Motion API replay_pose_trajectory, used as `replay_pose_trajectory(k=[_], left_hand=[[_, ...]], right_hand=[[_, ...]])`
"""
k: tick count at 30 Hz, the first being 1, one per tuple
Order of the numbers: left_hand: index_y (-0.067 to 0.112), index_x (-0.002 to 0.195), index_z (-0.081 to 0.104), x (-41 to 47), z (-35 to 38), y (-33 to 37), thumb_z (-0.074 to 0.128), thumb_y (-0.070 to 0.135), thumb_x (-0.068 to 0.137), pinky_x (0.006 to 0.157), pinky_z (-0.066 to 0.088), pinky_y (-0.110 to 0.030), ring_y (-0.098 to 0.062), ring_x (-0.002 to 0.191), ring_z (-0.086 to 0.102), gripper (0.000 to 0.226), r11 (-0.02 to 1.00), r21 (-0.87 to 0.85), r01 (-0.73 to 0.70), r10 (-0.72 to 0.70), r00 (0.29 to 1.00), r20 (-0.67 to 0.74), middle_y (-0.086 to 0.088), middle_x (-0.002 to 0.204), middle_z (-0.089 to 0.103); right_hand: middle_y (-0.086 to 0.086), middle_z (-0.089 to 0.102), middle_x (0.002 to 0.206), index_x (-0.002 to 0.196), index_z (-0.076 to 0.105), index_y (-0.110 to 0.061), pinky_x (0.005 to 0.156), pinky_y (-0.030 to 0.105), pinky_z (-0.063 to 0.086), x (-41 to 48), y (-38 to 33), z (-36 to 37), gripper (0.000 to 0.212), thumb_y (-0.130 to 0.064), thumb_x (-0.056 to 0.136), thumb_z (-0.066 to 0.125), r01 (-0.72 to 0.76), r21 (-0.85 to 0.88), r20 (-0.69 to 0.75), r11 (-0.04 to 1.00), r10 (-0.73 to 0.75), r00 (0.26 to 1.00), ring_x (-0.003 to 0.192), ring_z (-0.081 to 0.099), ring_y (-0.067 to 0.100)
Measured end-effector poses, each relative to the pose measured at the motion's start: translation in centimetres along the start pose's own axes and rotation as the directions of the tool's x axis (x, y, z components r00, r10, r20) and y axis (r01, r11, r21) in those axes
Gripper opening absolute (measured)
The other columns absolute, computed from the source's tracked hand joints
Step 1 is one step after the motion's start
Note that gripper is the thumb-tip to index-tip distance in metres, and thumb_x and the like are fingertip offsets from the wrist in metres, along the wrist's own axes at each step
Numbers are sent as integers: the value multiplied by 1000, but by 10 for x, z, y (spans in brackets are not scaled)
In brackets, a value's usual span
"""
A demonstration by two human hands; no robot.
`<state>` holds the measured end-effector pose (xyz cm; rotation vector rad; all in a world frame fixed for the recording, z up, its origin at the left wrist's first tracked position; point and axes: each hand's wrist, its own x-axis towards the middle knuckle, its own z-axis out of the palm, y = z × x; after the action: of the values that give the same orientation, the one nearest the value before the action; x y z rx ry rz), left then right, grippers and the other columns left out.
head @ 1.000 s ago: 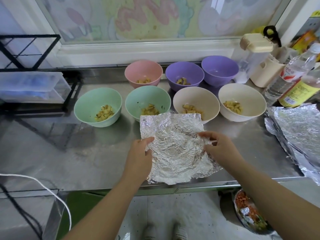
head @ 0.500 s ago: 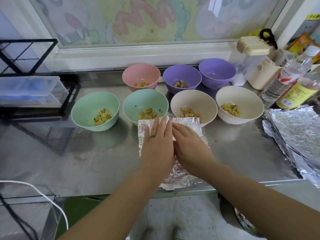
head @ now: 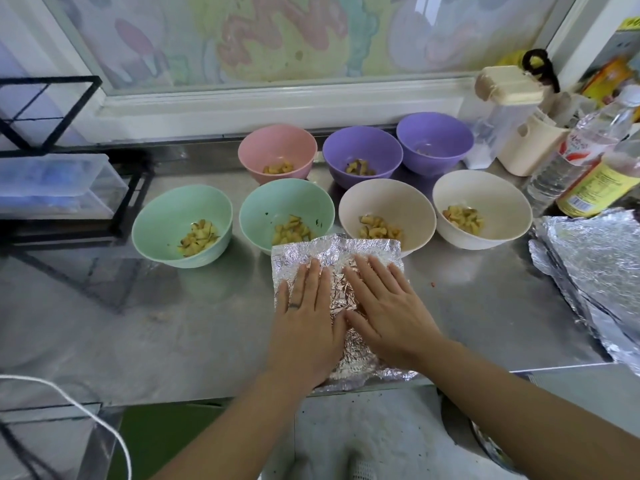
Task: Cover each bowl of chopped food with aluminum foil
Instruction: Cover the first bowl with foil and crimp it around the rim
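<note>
Foil stack runs off the right edge.

We see a crinkled aluminium foil sheet, shiny and rough with creases, lying on a stainless-steel counter that is smooth, with a dull, smeared sheen. The mint-green bowl and its neighbours look like smooth, matt plastic. The stack of foil sheets gleams and lies flatter. The water bottle is clear, ribbed plastic.

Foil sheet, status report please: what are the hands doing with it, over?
Left hand and right hand flat, pressing the crumpled foil sheet on the steel counter. All seven bowls uncovered. Nothing in the way.
</note>
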<state>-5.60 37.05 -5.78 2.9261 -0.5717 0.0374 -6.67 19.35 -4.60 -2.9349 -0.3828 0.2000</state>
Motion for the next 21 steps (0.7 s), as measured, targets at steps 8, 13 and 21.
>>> replay_pose_trajectory(k=[8,13,21], left_hand=[[2,151,37,-9,3,3,28,51,100,116,29,-53,-31,149,25,71,999,-24,26,-26,999,-19,-17,160,30],[4,152,38,-17,4,5,28,53,99,118,30,-50,-28,151,24,73,1000,-8,19,-19,1000,13,-14,162,28],[8,160,8,-15,-5,4,7,64,95,125,9,-35,-19,155,-2,86,991,-115,63,-54,995,85,-6,167,-2]], right_hand=[[5,-4,170,162,0,-25,128,45,7,-8,0,0,78,-69,98,-6,-9,32,-13,999,9,1000,157,-11,22],[2,-16,168,161,-8,-26,128,42,-1,-20,-1,2,76,-69,99,-6,-8,17,5,1000,7,1000,155,-21,19],[2,-26,165,160,-14,-16,127,34,-4,-21,3,0,91,-76,92,-6,-103,87,51,991,99,994,153,-24,14]])
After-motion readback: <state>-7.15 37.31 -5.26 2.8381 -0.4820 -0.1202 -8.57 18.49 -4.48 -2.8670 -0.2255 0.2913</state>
